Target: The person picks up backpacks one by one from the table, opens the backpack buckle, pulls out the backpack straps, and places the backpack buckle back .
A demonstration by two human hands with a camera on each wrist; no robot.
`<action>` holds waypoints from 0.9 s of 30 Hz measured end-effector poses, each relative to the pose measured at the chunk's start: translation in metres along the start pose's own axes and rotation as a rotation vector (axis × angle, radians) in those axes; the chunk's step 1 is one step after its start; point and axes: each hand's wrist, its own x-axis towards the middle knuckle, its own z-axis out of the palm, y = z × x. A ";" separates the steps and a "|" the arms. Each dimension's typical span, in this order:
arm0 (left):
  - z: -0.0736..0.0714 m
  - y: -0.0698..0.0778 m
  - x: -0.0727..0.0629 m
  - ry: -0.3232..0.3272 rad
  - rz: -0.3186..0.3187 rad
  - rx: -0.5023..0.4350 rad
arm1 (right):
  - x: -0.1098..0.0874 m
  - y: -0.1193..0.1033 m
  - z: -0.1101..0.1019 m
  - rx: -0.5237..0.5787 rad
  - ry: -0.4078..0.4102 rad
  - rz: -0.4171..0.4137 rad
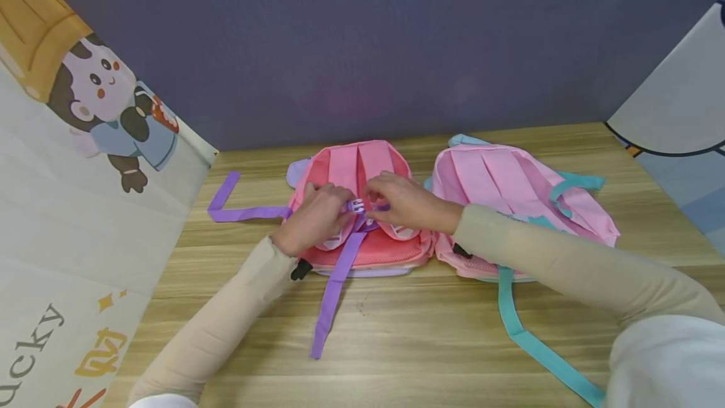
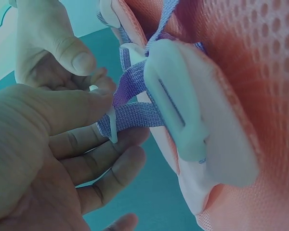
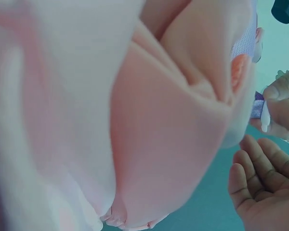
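A coral-pink child's backpack [image 1: 391,247] lies on the table with its shoulder straps facing up. Over its middle is a white plastic buckle [image 1: 358,206] on purple webbing. My left hand [image 1: 320,216] pinches the buckle between thumb and forefinger. In the left wrist view, the white piece [image 2: 112,126] has purple webbing [image 2: 135,114] looped through it, and the other fingers are loosely spread below. From the opposite side, my right hand [image 1: 404,200] pinches at the buckle with its thumb and forefinger. Its remaining fingers [image 3: 260,178] curl loosely; exact finger contact is partly hidden.
A light pink backpack [image 1: 523,184] with teal straps [image 1: 510,307] lies to the right, partly under my right forearm. Purple strap ends [image 1: 337,294] trail toward the front and left. A dark panel [image 1: 362,49] stands behind the wooden table [image 1: 396,345].
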 end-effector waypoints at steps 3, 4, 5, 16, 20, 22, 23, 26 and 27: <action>-0.001 0.000 0.001 -0.002 0.006 0.012 | 0.001 -0.001 0.000 0.008 0.001 -0.004; -0.001 0.001 0.001 -0.002 0.009 0.013 | 0.001 -0.001 0.000 0.010 0.002 -0.005; -0.001 0.001 0.002 -0.002 0.011 0.015 | 0.002 -0.001 0.000 0.011 0.003 -0.008; -0.002 0.002 0.002 -0.006 0.018 0.019 | 0.004 -0.001 0.001 0.024 0.011 -0.036; -0.002 0.002 0.002 -0.004 0.020 0.014 | 0.005 -0.002 0.001 0.023 0.013 -0.039; -0.002 0.002 0.002 -0.001 0.022 0.011 | 0.006 -0.002 0.002 0.019 0.014 -0.039; -0.002 0.002 0.002 0.001 0.021 0.009 | 0.006 -0.002 0.002 0.018 0.015 -0.038; -0.002 0.002 0.002 0.004 0.020 0.002 | 0.006 -0.002 0.003 0.011 0.016 -0.038; -0.002 0.002 0.002 0.006 0.020 -0.004 | 0.007 -0.002 0.003 0.009 0.017 -0.038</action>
